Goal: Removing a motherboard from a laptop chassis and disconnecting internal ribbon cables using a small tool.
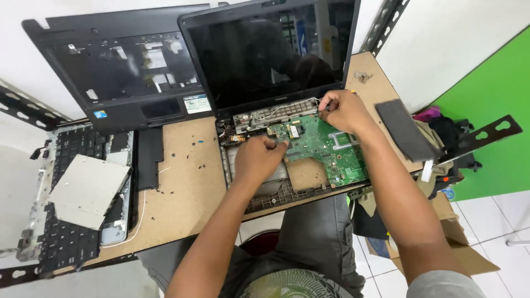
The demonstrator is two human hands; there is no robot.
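On a brown chipboard worktop (pixel 182 182), seen from above by the person working at it, lies an opened-up laptop (pixel 276 99) with its dark screen (pixel 265 55) tilted up at the far side and its base stripped of its top cover. Inside the base sits a green circuit board (pixel 326 149), occupying the right half of the shell, with a bare patch of worktop showing through a gap just in front of it. The person's left hand (pixel 259 157) rests on the board's left edge, fingers curled and pinched closed on that edge. The right hand (pixel 342 109) is at the board's far right corner, near the screen hinge, fingers bunched tightly together on something too small to make out. A strip of silver metal and thin cables (pixel 276 113) runs along the hinge line between the two hands. To the left, leaning against the wall, stands the removed black palm-rest cover (pixel 127 72). Nearer the left edge lies a detached keyboard (pixel 66 221), and on top of it a flat silver optical drive (pixel 88 190). A black panel (pixel 150 157) lies beside them, and small dark screws (pixel 193 165) are scattered across the worktop. At the right edge a flat dark grey strip (pixel 406 129) rests partly over the table's side.
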